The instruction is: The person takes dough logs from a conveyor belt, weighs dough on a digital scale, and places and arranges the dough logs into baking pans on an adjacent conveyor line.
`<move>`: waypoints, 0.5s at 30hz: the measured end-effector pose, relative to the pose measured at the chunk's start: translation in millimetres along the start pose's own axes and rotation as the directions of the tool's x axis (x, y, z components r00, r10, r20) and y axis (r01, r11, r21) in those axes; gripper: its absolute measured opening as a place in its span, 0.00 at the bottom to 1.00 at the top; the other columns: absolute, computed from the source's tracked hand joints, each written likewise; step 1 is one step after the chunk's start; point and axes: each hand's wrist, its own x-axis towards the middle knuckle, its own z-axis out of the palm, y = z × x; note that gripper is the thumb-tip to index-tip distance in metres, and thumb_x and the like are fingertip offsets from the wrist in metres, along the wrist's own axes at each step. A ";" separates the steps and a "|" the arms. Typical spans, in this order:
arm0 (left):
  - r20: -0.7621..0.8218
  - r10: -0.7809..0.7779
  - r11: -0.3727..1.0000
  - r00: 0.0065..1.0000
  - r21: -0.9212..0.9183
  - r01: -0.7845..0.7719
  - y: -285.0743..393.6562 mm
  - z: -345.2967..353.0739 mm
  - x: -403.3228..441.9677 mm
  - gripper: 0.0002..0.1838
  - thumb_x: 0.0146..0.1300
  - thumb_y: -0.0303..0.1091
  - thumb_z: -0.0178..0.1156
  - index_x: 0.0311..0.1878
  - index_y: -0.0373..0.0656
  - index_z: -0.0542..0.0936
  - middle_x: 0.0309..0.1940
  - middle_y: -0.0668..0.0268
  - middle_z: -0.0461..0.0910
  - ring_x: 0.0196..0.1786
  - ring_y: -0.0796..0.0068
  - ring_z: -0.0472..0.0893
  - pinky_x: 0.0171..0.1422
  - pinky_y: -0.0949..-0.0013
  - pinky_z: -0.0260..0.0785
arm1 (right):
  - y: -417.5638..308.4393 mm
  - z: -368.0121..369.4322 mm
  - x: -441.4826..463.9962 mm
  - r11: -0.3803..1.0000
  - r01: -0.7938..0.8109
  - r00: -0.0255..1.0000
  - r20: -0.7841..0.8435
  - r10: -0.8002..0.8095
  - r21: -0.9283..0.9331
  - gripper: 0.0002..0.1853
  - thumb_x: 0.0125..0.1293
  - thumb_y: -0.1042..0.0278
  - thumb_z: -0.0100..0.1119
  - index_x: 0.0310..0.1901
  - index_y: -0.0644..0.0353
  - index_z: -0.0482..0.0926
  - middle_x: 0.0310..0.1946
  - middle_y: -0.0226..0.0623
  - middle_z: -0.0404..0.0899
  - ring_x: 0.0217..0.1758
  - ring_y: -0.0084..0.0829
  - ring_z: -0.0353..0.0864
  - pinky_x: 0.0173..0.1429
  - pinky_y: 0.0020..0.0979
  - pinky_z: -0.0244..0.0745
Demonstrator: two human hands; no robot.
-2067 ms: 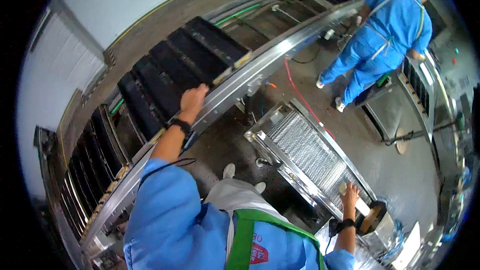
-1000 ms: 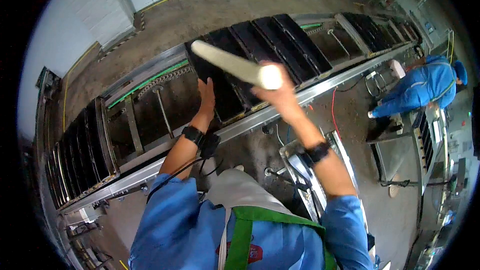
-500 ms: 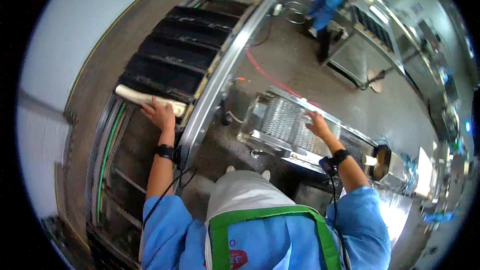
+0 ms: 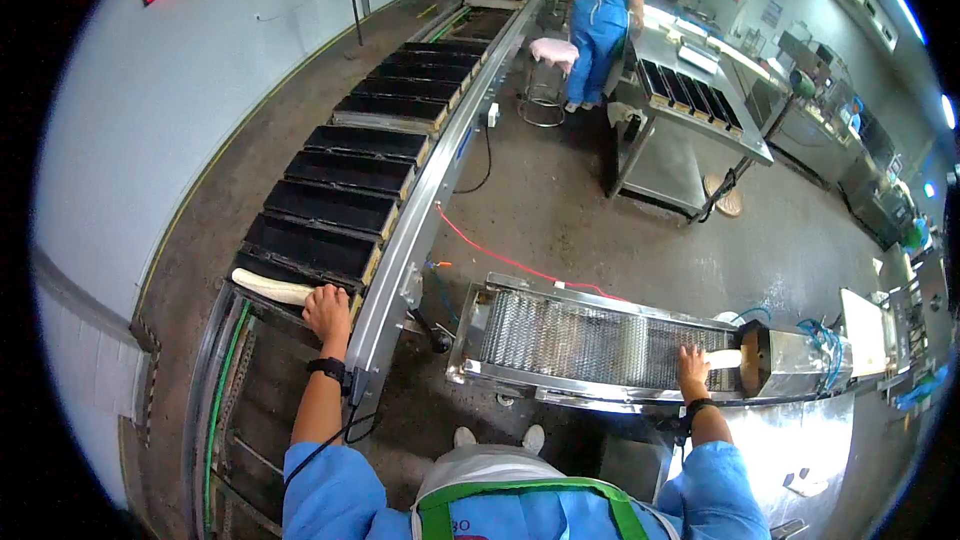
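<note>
At the nearest black pan [image 4: 290, 278] on the left conveyor, my left hand [image 4: 328, 316] has its fingers bent over the right end of a long pale dough roll [image 4: 268, 286]. The roll lies lengthwise along the pan. My right hand [image 4: 692, 370] is over the mesh belt [image 4: 570, 340] on the right, touching the left end of another pale dough piece [image 4: 724, 359]. That piece sticks out of the opening of a metal machine [image 4: 795, 362]. Both wrists wear black bands.
More black pans [image 4: 340, 172] line the conveyor beyond, beside its metal rail [image 4: 415, 205]. A co-worker in blue [image 4: 603, 10] stands at a steel table [image 4: 690, 130] holding pans. A stool [image 4: 545, 90] and a red hose [image 4: 490, 258] are ahead.
My right hand has moved right along the mesh belt to the dough piece at the machine. My left hand stays at the roll by the pan. The view has tilted up.
</note>
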 end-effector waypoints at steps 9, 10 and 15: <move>-0.093 0.144 0.988 0.985 -0.034 -0.148 -6.9 -6.4 -3.1 0.13 0.56 0.45 0.47 0.29 0.45 0.72 0.34 0.65 0.71 0.44 0.62 0.67 0.45 0.56 0.59 | 37.9 -128.3 56.3 0.730 0.218 0.975 -0.175 -0.136 0.647 0.17 0.40 0.74 0.58 0.36 0.55 0.70 0.22 0.42 0.72 0.21 0.34 0.72 0.24 0.32 0.68; -0.062 0.083 0.996 0.995 -0.009 -0.083 -3.3 -8.2 -3.9 0.14 0.56 0.46 0.47 0.30 0.45 0.72 0.36 0.65 0.71 0.46 0.63 0.67 0.47 0.56 0.58 | 31.8 -180.8 39.7 0.570 0.079 0.997 -0.058 -0.054 0.818 0.15 0.43 0.76 0.54 0.36 0.55 0.69 0.25 0.34 0.70 0.21 0.23 0.69 0.20 0.23 0.66; -0.069 0.025 0.999 0.997 -0.038 -0.028 -6.4 -11.1 -6.1 0.14 0.56 0.46 0.48 0.30 0.44 0.73 0.36 0.65 0.71 0.48 0.63 0.66 0.48 0.57 0.57 | -18.8 -358.5 -18.0 0.026 0.448 0.882 -0.437 -0.176 0.893 0.15 0.52 0.71 0.52 0.44 0.59 0.68 0.36 0.29 0.68 0.32 0.20 0.69 0.28 0.21 0.67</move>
